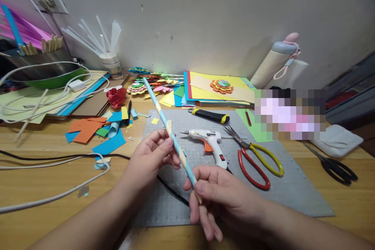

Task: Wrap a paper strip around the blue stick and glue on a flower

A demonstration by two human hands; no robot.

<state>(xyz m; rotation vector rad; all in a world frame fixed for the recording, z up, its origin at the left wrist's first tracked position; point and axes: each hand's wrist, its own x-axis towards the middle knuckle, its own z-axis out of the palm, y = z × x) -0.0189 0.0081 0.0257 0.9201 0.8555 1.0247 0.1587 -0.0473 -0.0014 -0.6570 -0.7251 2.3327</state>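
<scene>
A thin rolled paper stick [178, 149], striped in light blue and cream, slants across the middle of the view between my hands. Its middle is pinched by my left hand [155, 149], thumb on top. Lower down, my right hand [216, 193] grips the near end between thumb and fingers. A small pale tab sticks out from the stick just above my left thumb. Behind my hands a white hot glue gun [209, 136] with an orange trigger lies on the grey cutting mat [281, 195]. Scissors with red and yellow handles [252, 156] lie open right of it.
A black and yellow utility knife [209, 116] lies at the mat's back edge. Paper scraps [109, 143], a red crumpled paper [116, 97] and white cables [58, 201] are at left. Layered paper flowers [222, 86] and coloured sheets lie behind. Black scissors [336, 168] lie far right.
</scene>
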